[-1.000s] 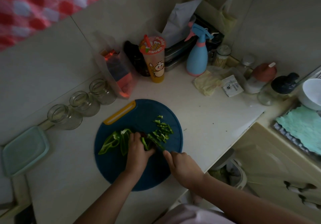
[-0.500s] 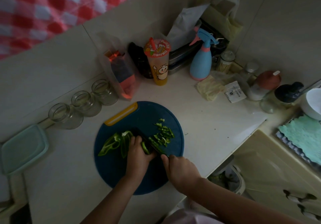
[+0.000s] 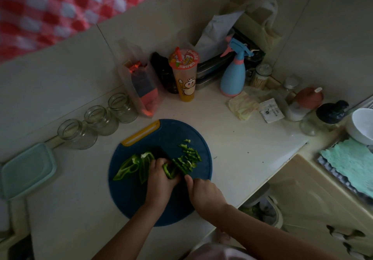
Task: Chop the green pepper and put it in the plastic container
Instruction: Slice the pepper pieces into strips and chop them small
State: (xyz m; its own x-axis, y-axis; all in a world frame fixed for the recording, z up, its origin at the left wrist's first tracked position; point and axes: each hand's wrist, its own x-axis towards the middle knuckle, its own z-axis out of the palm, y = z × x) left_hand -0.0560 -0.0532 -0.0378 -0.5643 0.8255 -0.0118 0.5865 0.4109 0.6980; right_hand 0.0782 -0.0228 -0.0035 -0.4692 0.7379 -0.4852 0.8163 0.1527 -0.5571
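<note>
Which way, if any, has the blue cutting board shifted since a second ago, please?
No: the cutting board has not moved; its yellow handle sits equally near the glass jars.

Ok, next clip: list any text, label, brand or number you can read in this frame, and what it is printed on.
"万首好黄扒": my best reading of the blurred red characters on the sealed lid of the drink cup; uncertain.
Cup side: a cartoon figure only, no words legible.
White sachet: a round dark mark and lines of print, too small to read.
Bagged carton: dark and orange panels, no text legible.
Blue spray bottle: no label visible.
</note>
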